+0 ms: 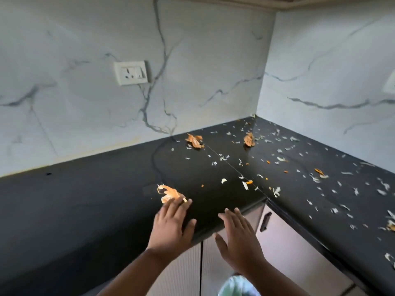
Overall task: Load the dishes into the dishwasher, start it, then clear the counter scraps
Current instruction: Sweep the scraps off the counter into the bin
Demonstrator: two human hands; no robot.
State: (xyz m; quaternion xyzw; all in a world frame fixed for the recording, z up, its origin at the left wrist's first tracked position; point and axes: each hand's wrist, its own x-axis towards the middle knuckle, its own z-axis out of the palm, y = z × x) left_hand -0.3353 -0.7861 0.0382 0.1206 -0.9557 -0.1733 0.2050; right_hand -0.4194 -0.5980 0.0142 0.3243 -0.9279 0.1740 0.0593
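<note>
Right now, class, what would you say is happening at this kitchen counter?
A person is reaching both hands, fingers straight, over the front edge of a black L-shaped counter. The left hand has its fingertips at a large orange peel; the right hand holds nothing. Two more orange peels and many small pale scraps lie scattered toward the corner and along the right side.

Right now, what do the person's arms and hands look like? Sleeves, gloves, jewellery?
Both arms are bare: no sleeves show on either forearm as far as the bottom edge of the frame. The left hand and right hand wear no gloves. No rings, watch or bracelets are visible on the fingers or wrists. No markings or bandages show. The picture is slightly blurred, so fine detail cannot be told.
</note>
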